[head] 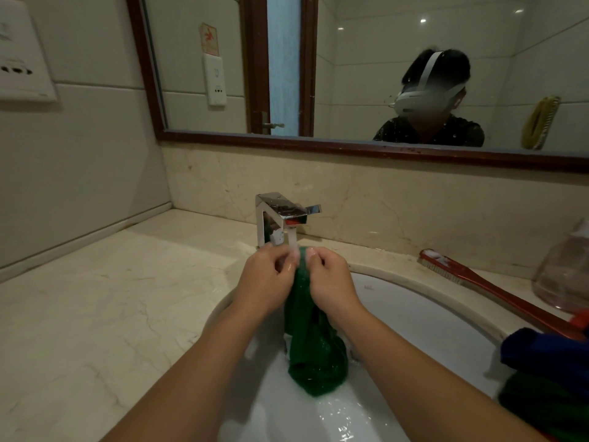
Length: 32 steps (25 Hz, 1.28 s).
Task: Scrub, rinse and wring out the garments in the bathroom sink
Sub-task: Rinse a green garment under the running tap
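Note:
A wet green garment [314,349] hangs down into the white sink [424,317]. My left hand [266,279] and my right hand [328,280] both grip its top edge, side by side, right under the chrome faucet [280,218]. Water streams from the spout onto the cloth between my fingers. The garment's lower end bunches on the wet basin floor.
A red scrub brush [487,287] lies on the counter right of the sink. A blue garment [548,352] over a green one [548,406] is piled at the right rim. A clear container [565,272] stands far right. The marble counter [105,298] spreads to the left.

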Each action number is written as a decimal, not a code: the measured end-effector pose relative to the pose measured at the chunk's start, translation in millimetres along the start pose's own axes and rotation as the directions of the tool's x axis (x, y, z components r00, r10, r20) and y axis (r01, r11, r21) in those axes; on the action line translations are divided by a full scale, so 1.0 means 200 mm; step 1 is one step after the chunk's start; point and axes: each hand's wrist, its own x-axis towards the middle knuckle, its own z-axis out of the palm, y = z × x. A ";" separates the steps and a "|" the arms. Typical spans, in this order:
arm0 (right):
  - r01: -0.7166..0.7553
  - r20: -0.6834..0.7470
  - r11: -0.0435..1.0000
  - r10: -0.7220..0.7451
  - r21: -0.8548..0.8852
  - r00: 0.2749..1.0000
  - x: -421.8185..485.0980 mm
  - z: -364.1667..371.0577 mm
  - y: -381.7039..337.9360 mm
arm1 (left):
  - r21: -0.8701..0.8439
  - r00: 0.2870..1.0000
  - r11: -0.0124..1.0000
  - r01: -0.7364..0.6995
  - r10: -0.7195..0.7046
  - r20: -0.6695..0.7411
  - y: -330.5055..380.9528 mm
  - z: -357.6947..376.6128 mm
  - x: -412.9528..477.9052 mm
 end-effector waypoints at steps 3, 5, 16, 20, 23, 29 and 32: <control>-0.044 0.018 0.986 0.042 0.161 0.999 0.01 -0.04 -0.04 | -0.237 0.989 0.966 0.106 -0.078 0.124 -0.02 0.01 0.02; -0.054 0.037 0.960 0.045 0.273 0.998 0.01 -0.09 -0.05 | -0.387 0.949 0.903 0.188 -0.066 0.307 -0.04 0.04 0.02; -0.072 0.103 0.991 0.060 0.117 0.993 -0.02 0.06 0.02 | -0.124 0.991 0.991 0.048 -0.063 -0.116 -0.03 -0.01 0.02; 0.035 -0.093 0.999 -0.037 -0.027 0.995 0.01 0.02 -0.02 | -0.208 0.995 0.974 0.089 -0.096 -0.025 -0.01 0.01 0.01; 0.025 -0.195 0.998 -0.037 -0.063 0.980 0.03 -0.05 -0.01 | -0.197 0.992 0.979 0.060 -0.037 0.119 0.00 0.03 0.01; 0.099 0.011 0.993 -0.098 -0.063 0.995 0.01 -0.04 0.01 | -0.425 0.988 0.901 0.091 -0.137 -0.078 0.01 0.02 0.01; 0.091 0.126 0.995 -0.084 -0.052 0.988 -0.01 0.03 0.01 | -0.472 0.975 0.879 0.074 -0.163 -0.149 -0.01 0.00 0.03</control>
